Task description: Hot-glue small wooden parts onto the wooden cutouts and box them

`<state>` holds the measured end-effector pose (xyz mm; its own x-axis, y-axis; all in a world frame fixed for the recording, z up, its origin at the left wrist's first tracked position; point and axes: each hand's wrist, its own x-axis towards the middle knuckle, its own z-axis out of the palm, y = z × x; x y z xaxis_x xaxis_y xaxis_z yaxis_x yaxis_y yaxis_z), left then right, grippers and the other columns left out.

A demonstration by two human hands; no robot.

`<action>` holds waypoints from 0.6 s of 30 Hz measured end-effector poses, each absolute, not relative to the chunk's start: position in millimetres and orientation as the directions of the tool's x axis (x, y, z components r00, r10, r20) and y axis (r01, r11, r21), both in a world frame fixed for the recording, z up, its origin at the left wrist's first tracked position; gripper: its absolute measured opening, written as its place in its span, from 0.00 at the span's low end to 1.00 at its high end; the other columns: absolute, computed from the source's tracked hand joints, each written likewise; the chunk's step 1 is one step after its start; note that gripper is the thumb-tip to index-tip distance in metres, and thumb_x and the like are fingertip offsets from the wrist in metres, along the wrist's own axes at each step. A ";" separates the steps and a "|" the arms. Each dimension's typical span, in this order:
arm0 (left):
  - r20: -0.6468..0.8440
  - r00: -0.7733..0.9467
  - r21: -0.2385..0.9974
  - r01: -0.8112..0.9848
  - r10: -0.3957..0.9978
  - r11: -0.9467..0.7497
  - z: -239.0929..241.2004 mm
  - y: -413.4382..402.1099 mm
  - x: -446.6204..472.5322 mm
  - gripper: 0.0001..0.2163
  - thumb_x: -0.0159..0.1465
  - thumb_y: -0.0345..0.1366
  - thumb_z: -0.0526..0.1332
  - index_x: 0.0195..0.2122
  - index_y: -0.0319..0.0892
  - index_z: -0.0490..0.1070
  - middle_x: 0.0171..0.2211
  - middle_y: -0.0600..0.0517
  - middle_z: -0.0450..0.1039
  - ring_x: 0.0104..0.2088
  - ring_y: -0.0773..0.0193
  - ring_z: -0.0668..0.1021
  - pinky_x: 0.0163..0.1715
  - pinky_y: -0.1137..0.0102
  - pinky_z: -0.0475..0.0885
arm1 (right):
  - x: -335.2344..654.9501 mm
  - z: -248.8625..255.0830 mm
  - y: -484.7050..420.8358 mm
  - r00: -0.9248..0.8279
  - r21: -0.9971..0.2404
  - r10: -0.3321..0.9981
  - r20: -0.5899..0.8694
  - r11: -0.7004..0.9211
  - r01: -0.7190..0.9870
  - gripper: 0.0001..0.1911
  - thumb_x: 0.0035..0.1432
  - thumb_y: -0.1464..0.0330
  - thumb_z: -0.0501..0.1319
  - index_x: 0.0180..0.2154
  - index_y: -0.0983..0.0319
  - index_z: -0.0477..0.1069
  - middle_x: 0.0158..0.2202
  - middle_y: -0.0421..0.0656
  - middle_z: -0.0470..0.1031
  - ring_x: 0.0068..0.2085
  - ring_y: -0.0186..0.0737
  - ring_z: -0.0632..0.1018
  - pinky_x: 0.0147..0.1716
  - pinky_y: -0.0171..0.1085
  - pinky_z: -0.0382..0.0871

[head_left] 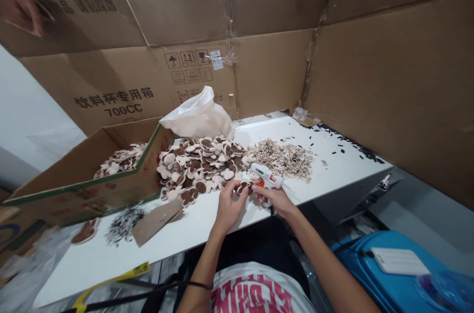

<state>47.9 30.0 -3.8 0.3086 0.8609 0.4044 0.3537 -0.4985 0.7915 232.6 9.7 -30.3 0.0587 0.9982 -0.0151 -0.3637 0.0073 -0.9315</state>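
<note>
Just between left hand (227, 207) and glue gun (267, 176): felt piece (244, 187).

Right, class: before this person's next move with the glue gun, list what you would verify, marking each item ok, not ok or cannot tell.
1. Grip: the right hand is closed round the glue gun: ok.
2. Hold: the left hand pinches a felt piece: ok.
3. Nozzle meets that piece: cannot tell.
4. Fingertips clear of the nozzle: cannot tell.
5. Stock: the pile of felt pieces lies just beyond the left hand: ok.
6. Support: both hands work over the white table: ok.
</note>
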 end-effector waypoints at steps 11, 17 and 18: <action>0.429 0.302 0.783 0.346 0.852 -0.517 -3.1 31.9 46.2 0.12 0.71 0.45 0.62 0.36 0.43 0.77 0.32 0.52 0.74 0.34 0.62 0.73 0.39 0.68 0.68 | 234.4 -39.4 12.7 -0.002 -0.948 1.000 0.008 0.007 -0.318 0.23 0.51 0.54 0.78 0.40 0.61 0.77 0.25 0.37 0.75 0.23 0.33 0.73 0.25 0.33 0.67; 0.397 0.267 0.822 0.323 0.878 -0.470 -5.3 31.5 49.1 0.10 0.70 0.45 0.64 0.40 0.43 0.77 0.34 0.52 0.76 0.33 0.63 0.72 0.38 0.69 0.68 | 234.7 -38.8 14.5 0.027 -0.947 1.000 -0.004 0.005 -0.322 0.23 0.50 0.53 0.78 0.40 0.61 0.77 0.26 0.38 0.76 0.22 0.34 0.74 0.24 0.33 0.67; 0.382 0.266 0.835 0.311 0.885 -0.454 -5.1 31.1 49.7 0.11 0.70 0.45 0.64 0.42 0.43 0.77 0.35 0.52 0.77 0.33 0.63 0.72 0.37 0.69 0.68 | 234.7 -38.3 14.7 0.041 -0.944 0.999 -0.015 -0.001 -0.331 0.23 0.50 0.53 0.78 0.39 0.61 0.77 0.26 0.38 0.76 0.22 0.34 0.74 0.23 0.33 0.67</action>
